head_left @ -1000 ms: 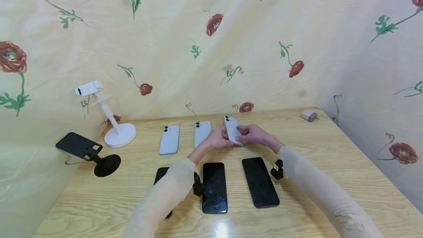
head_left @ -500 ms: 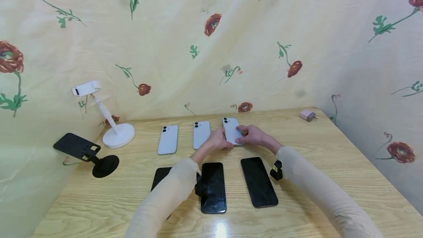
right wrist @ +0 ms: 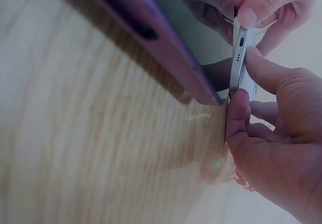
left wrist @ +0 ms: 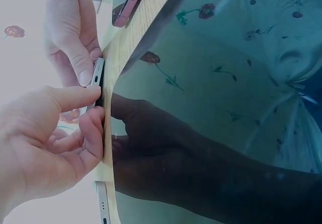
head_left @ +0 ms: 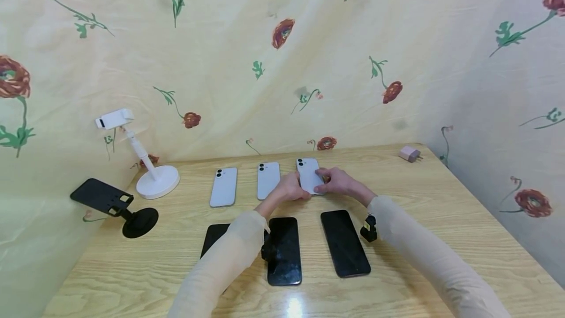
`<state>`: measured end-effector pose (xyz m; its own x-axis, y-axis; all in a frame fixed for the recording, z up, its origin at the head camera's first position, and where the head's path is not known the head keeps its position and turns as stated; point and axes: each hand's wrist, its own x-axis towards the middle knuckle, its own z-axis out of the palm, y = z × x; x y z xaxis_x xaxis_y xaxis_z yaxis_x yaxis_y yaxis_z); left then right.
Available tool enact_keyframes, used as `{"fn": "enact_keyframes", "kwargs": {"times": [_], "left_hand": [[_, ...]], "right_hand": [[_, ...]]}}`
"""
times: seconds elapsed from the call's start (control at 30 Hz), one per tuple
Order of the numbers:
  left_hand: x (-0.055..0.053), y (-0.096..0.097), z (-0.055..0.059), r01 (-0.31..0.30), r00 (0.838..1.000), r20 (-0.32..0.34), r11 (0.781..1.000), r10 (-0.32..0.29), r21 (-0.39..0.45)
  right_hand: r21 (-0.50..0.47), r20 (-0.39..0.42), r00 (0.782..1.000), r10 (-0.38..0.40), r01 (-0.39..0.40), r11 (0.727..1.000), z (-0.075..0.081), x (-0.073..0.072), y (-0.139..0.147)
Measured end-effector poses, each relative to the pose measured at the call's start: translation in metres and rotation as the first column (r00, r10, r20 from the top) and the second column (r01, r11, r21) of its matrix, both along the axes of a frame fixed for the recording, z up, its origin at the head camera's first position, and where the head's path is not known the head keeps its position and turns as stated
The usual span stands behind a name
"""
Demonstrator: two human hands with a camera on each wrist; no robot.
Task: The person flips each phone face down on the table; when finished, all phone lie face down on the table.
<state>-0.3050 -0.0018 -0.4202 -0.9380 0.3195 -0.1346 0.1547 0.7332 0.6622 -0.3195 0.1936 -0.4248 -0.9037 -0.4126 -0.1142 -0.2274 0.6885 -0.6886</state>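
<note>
A pale smartphone [head_left: 310,176] lies back up at the right end of the far row, its two camera lenses at the far left corner. My left hand [head_left: 290,188] pinches its near left corner. On the opposite side, my right hand [head_left: 339,182] holds the phone, thumb over its back edge. In the left wrist view, the charging port shows on the near edge of the phone [left wrist: 97,72], between both hands. From the right wrist, that same phone [right wrist: 237,65] appears low over the wood, right fingers curled at its edge.
Two more pale phones, one in the middle [head_left: 268,180] and one at left [head_left: 223,187], lie face down. Nearer are dark-screened phones: left [head_left: 215,234], middle [head_left: 284,251], right [head_left: 346,243]. White [head_left: 157,181] and black [head_left: 140,222] phone stands are at left; a charger plug [head_left: 409,153] is far right.
The pale phone between my hands has gone from tilted to flat at the end of the row. Both hands have come down with it and still hold its sides.
</note>
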Motion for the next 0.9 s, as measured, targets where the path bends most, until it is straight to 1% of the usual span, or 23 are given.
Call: {"fn": "enact_keyframes", "kwargs": {"times": [0.17, 0.33, 0.5, 0.57, 0.63, 0.7, 0.77, 0.83, 0.9], "left_hand": [[0.000, 0.003, 0.001, 0.004, 1.000, 0.003, 0.998, -0.003, -0.067], [-0.002, 0.005, 0.002, 0.006, 1.000, 0.023, 0.992, -0.003, -0.128], [-0.002, 0.003, 0.001, 0.008, 0.999, 0.040, 0.991, -0.003, -0.134], [0.000, 0.002, 0.001, 0.006, 0.999, 0.043, 0.992, 0.000, -0.124], [0.002, 0.000, 0.001, 0.014, 0.999, 0.031, 0.991, -0.010, -0.133], [0.007, -0.001, 0.002, 0.043, 0.999, -0.012, 0.987, -0.045, -0.155], [0.015, -0.004, 0.007, 0.087, 0.991, -0.079, 0.978, -0.103, -0.192], [0.028, -0.009, 0.015, 0.120, 0.975, -0.156, 0.967, -0.157, -0.223], [0.046, -0.018, 0.026, 0.154, 0.958, -0.206, 0.966, -0.198, -0.207]], "right_hand": [[0.001, -0.002, 1.000, 0.001, -0.001, 1.000, 0.000, 0.002, 0.001], [0.012, -0.014, 1.000, 0.008, -0.008, 1.000, 0.001, 0.002, 0.001], [0.027, -0.016, 1.000, 0.007, -0.006, 1.000, 0.000, 0.002, -0.001], [0.025, -0.013, 1.000, 0.008, -0.008, 1.000, -0.002, 0.002, -0.003], [0.023, -0.015, 1.000, 0.016, -0.016, 1.000, -0.003, 0.002, -0.003], [0.015, -0.023, 0.999, 0.022, -0.022, 1.000, -0.004, 0.003, -0.003], [0.006, -0.033, 0.999, 0.023, -0.023, 1.000, -0.005, 0.003, -0.002], [-0.008, -0.037, 0.999, 0.020, -0.020, 1.000, -0.004, 0.004, 0.001], [-0.020, -0.043, 0.999, 0.013, -0.014, 1.000, -0.003, 0.005, 0.004]]}}
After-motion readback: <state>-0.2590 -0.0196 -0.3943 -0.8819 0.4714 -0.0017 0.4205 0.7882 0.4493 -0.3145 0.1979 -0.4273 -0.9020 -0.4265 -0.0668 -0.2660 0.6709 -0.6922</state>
